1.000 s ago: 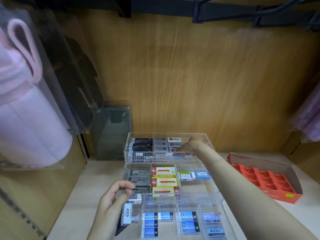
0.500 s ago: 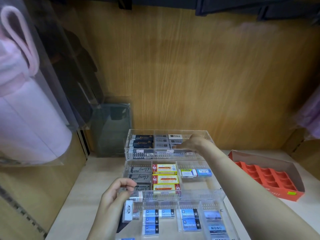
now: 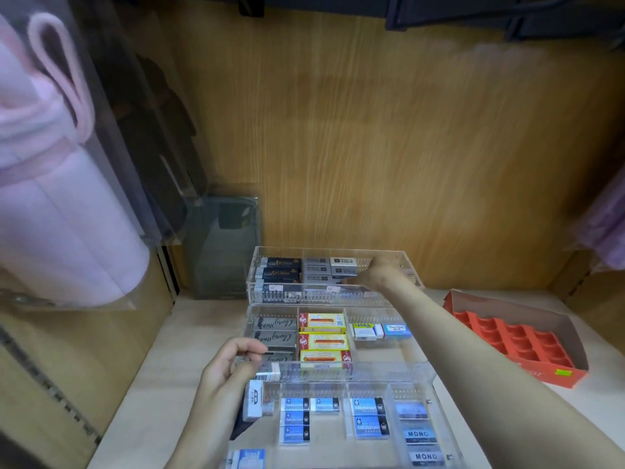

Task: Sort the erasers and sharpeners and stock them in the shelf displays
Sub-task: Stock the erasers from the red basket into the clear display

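Note:
A three-tier clear acrylic display [image 3: 382, 367] stands on the shelf, holding erasers in rows. My right hand [image 3: 377, 275] reaches into the top tier and pinches a grey eraser [image 3: 343, 272] beside other grey and black ones. My left hand [image 3: 225, 374] hovers at the display's left front corner, fingers curled round a few white erasers [image 3: 253, 399]. The middle tier holds grey, yellow [image 3: 323, 341] and small blue-and-white erasers. Blue erasers [image 3: 368, 424] fill the bottom tier.
A red cardboard box [image 3: 527, 374] with an empty moulded insert lies at the right. A dark tinted container [image 3: 223, 245] stands at the back left. A pink fabric item [image 3: 50, 198] in a clear holder hangs at the far left. The wooden back panel is close behind.
My right hand stays in the top tier, shifting only slightly. My left hand still grips the white erasers. The view has drifted a little.

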### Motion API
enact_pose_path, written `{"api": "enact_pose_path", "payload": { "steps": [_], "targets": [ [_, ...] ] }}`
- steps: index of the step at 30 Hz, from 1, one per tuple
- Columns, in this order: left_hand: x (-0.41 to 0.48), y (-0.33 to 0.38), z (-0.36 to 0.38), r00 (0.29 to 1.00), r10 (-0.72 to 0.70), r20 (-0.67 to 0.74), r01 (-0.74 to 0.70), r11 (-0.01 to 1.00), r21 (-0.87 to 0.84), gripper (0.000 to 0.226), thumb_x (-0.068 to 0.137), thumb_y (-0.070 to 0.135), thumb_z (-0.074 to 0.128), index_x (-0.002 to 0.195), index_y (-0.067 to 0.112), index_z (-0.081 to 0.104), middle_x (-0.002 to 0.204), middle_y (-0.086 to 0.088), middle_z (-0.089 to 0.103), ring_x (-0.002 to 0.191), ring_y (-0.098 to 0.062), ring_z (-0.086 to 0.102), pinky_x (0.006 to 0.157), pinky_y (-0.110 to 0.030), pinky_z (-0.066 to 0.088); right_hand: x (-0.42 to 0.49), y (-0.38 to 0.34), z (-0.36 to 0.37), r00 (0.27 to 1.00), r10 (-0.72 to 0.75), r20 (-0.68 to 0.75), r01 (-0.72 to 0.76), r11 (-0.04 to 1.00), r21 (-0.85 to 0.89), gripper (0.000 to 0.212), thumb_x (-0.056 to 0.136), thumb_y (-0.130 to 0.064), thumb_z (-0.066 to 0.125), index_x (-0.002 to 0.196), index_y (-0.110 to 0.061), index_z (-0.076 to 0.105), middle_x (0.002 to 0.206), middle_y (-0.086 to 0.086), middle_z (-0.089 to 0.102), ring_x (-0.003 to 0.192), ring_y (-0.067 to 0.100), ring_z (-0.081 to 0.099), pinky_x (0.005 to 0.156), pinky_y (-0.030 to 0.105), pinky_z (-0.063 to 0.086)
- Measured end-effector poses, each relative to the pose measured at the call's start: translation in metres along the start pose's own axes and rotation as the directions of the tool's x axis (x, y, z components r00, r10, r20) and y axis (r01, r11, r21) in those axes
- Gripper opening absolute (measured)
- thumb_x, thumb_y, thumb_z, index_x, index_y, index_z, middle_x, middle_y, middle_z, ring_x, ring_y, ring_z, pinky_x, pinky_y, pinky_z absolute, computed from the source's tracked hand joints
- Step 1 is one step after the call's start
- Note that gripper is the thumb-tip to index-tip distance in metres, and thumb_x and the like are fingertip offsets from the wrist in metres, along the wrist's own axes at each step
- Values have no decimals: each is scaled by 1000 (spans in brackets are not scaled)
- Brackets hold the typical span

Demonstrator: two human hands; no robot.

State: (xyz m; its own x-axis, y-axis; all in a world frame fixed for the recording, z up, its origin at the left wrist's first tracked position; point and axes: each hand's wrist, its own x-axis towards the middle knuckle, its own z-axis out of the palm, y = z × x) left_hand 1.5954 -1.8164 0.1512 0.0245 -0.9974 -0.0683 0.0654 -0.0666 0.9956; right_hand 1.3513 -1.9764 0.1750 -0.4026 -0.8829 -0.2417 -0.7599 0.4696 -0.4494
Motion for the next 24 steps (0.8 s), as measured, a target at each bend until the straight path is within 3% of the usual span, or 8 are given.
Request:
{"api": "enact_pose_path", "payload": {
  "steps": [3,6,7,9,12,15,19,24],
  "targets": [
    [-11,7,-2,999,20,25,-21,1000,8,19,91,1,48,90,15,61,73,-2,56,57,-13,48,40,-12,33,-34,-2,-15,995,-50,-84,45,997,-55,54,76,-60,66,111,-19,64,111,8,64,121,31,50,107,38,33],
    [-21,16,-3,998,24,62,-19,997,-68,14,90,2,53,90,15,59,71,4,52,56,-17,48,37,-16,36,-82,0,-16,898,-311,-312,300,950,-84,31,89,-37,55,84,-10,70,88,11,68,101,30,59,77,30,45],
    [-24,17,-6,996,41,82,-35,997,-74,12,86,6,59,89,17,60,71,6,52,57,-18,48,39,-18,37,-101,4,-11,860,-397,-321,412,911,-23,25,90,-29,55,85,-10,70,87,8,69,95,27,61,73,30,46],
    [-31,16,-10,991,55,125,-42,994,-101,12,75,16,60,86,21,62,71,8,53,56,-17,50,43,-19,40,-147,14,4,836,-524,-164,548,786,285,13,90,-18,58,94,-12,69,84,-2,67,77,11,58,69,23,45],
    [-43,13,-12,981,67,181,-37,986,-164,16,73,17,59,89,18,59,74,8,54,52,-13,51,43,-18,40,-210,30,28,770,-635,59,430,586,686,24,84,-12,69,104,-24,64,86,-7,65,66,9,49,66,19,43],
    [-55,9,-11,972,112,206,-73,979,-191,17,74,12,57,91,13,55,77,9,54,50,-14,50,44,-16,41,-235,39,46,753,-653,79,443,592,673,33,80,-14,74,102,-34,60,89,-10,63,66,7,50,66,17,42],
    [-67,6,-11,964,134,231,-91,978,-185,19,76,13,56,94,10,52,75,10,56,49,-12,50,42,-15,40,-251,41,55,784,-620,30,402,544,736,23,78,-4,73,93,-20,65,80,-3,63,71,5,53,65,20,42],
    [-72,1,-14,976,-32,215,45,997,-58,23,75,39,63,90,21,64,59,-6,50,41,-11,41,39,-17,27,-251,48,56,855,-511,-86,359,464,810,24,74,4,73,87,-15,65,73,0,63,64,3,54,62,15,44]
  ]
}}
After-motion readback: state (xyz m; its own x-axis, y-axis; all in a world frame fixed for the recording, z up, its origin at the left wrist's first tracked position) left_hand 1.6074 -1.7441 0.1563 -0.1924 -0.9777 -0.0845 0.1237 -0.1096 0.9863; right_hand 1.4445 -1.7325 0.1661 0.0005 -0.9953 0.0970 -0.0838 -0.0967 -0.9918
